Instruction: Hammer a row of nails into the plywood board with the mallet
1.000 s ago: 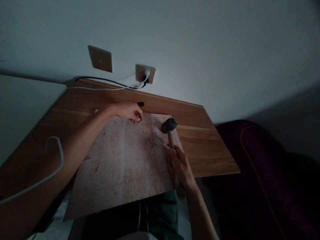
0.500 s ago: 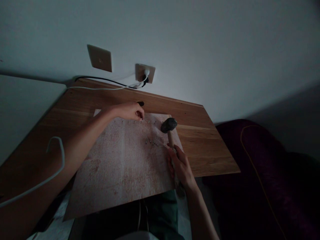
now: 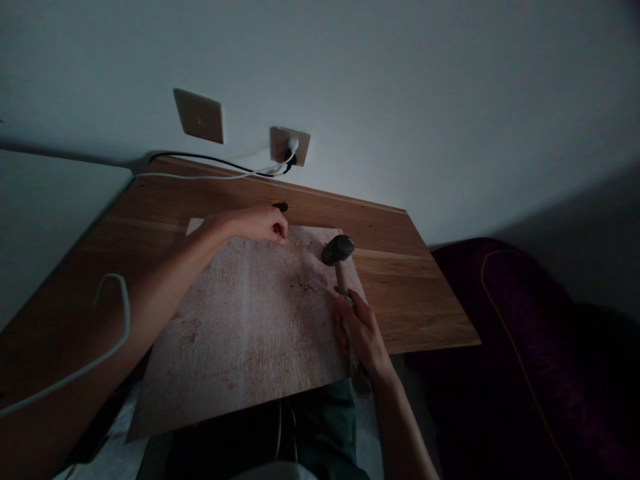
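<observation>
A pale reddish board (image 3: pixel 240 333) lies on a wooden table (image 3: pixel 410 300). My left hand (image 3: pixel 260 225) reaches to the board's far edge, its fingers pinched on a small nail in a row of nails (image 3: pixel 295 244) set there. My right hand (image 3: pixel 363 333) is closed around the wooden handle of a hammer (image 3: pixel 339 257). The dark hammer head hovers near the board's far right corner. A few loose nails (image 3: pixel 303 283) lie on the board between my hands.
A white cable (image 3: pixel 107 333) loops over the table's left side. Black and white cables run along the back edge to a wall socket (image 3: pixel 289 146). A wall plate (image 3: pixel 199 117) is left of it. A dark purple seat (image 3: pixel 525 347) stands to the right.
My left hand has drawn its fingers slightly up and back at the nail row. The hammer and right hand have barely moved.
</observation>
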### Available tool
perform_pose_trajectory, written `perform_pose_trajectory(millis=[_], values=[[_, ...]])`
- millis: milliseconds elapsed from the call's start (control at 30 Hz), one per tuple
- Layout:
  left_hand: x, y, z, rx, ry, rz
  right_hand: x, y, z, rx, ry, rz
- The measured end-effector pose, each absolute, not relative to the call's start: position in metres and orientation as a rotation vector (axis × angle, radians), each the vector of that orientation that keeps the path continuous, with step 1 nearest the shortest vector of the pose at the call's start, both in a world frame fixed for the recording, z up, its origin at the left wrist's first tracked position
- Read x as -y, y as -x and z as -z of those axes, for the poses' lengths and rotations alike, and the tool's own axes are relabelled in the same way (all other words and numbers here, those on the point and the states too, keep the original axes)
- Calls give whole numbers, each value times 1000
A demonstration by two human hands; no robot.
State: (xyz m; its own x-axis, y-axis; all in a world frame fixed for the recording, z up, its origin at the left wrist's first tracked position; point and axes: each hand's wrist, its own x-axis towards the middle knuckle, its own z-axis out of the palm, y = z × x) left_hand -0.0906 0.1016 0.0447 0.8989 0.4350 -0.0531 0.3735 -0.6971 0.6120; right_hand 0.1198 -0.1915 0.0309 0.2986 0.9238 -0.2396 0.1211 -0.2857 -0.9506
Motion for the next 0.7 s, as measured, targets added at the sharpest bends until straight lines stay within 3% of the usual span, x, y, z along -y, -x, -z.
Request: perform_pose_trajectory(millis=[700], values=[[-99, 91, -49, -617, -2422, -280, 192, -121, -33, 1017, 1652, -1091]])
